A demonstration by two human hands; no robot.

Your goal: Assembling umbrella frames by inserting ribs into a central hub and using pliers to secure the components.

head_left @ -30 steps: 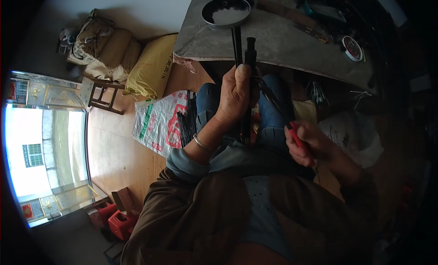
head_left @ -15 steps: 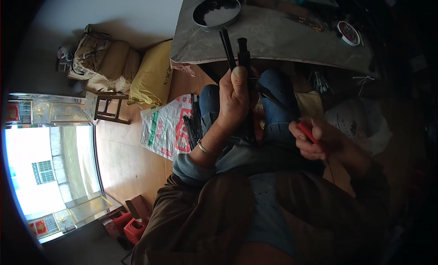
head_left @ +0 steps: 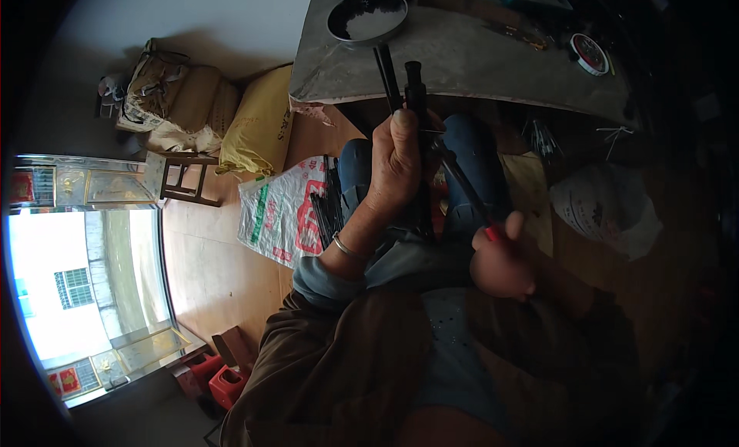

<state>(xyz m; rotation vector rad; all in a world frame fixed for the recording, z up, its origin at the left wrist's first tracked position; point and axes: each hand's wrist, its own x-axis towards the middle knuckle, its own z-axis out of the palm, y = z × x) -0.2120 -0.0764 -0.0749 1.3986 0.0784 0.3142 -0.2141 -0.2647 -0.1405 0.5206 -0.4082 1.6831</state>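
Note:
My left hand (head_left: 392,156) is closed around dark rod-like pieces, its thumb laid along them. A slim pair of black rods (head_left: 387,77) and a thicker black rod with a knobbed end (head_left: 415,89) point up past the fingers, toward the table. To the lower right, my right hand (head_left: 504,262) is smeared by motion but wraps round the red handle of a tool (head_left: 493,232). From that handle a long dark shaft (head_left: 459,171) slants up to the left hand's pieces; whether it touches them I cannot tell.
Ahead is a grey table (head_left: 462,66) with a metal bowl of white grains (head_left: 372,20) and a round lidded tin (head_left: 590,54). Black sticks (head_left: 326,204) lie on a white printed sack (head_left: 279,212) at my left. Farther left are a yellow sack (head_left: 260,127) and a wooden stool (head_left: 187,179).
My right hand has moved left and slightly down with the red-handled tool, whose shaft now slants more steeply. The left hand keeps its hold on the black rods, nearly in place.

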